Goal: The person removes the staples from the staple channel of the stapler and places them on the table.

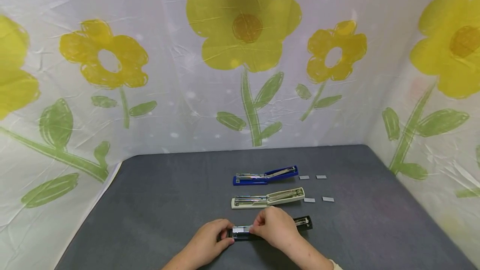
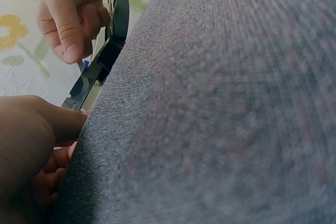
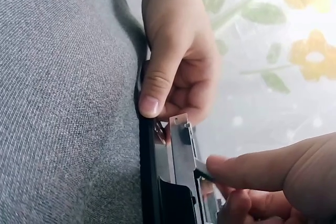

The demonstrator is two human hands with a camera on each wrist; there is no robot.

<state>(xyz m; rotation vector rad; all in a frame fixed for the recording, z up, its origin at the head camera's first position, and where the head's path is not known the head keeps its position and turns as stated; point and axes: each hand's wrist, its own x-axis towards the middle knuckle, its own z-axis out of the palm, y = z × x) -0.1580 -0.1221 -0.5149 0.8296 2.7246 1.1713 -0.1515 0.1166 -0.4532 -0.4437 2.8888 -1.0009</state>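
Note:
An opened black stapler (image 1: 306, 223) lies closest to me on the table, its top swung back to the right. My left hand (image 1: 208, 238) grips the left end of its base between thumb and fingers. Over the stapler's metal magazine, my right hand (image 1: 275, 225) pinches a small strip of staples (image 3: 200, 167), mostly hidden by the fingertips. In the right wrist view the strip is right at the side of the silver magazine (image 3: 182, 148). The left wrist view has the right hand above the dark stapler body (image 2: 113, 48).
Behind lie an opened cream stapler (image 1: 286, 195) and, farther back, an opened blue stapler (image 1: 282, 173). Two staple strips (image 1: 328, 199) are to the right of the cream one and two staple strips (image 1: 321, 177) beside the blue. A flowered curtain (image 1: 172, 107) encloses the grey table (image 1: 157, 191).

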